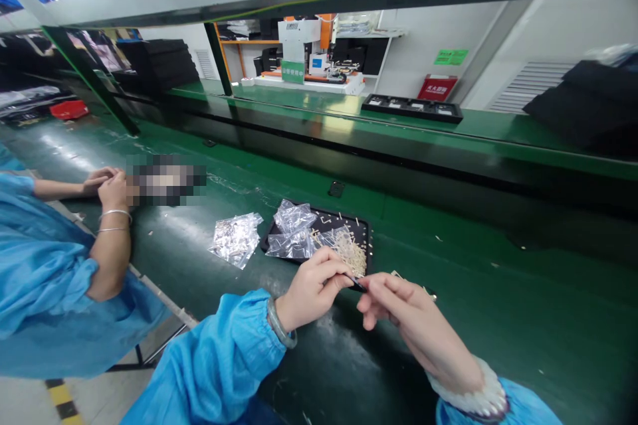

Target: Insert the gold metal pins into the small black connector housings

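Observation:
My left hand pinches a small thin dark piece between thumb and fingertips. At the other end of this piece, the thumb and fingers of my right hand close on it; its exact kind is too small to make out. Just beyond my hands lies a black tray, with a heap of small cream-coloured parts in its right side and clear plastic bags in its left. Small light bits lie on the bench behind my right hand, partly hidden by it.
Left of the tray lies another clear bag of small parts. A co-worker in a blue sleeve sits at the left, hands together on the green bench. Behind are a black tray on a ledge and a machine.

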Action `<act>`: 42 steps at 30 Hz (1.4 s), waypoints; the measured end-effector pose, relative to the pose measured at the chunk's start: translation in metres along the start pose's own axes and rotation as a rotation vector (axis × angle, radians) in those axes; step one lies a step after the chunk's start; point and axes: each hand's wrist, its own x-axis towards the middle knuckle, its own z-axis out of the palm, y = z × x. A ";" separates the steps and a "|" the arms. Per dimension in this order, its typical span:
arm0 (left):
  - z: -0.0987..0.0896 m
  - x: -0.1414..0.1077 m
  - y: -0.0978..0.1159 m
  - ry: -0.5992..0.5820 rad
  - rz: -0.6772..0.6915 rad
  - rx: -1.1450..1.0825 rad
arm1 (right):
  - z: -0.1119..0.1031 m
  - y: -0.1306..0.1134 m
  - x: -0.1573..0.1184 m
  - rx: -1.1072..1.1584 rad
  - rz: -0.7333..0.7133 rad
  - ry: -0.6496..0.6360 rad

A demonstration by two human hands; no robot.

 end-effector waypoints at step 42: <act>0.017 -0.009 -0.006 -0.472 0.143 0.358 | -0.103 0.058 0.037 -1.204 -0.403 0.414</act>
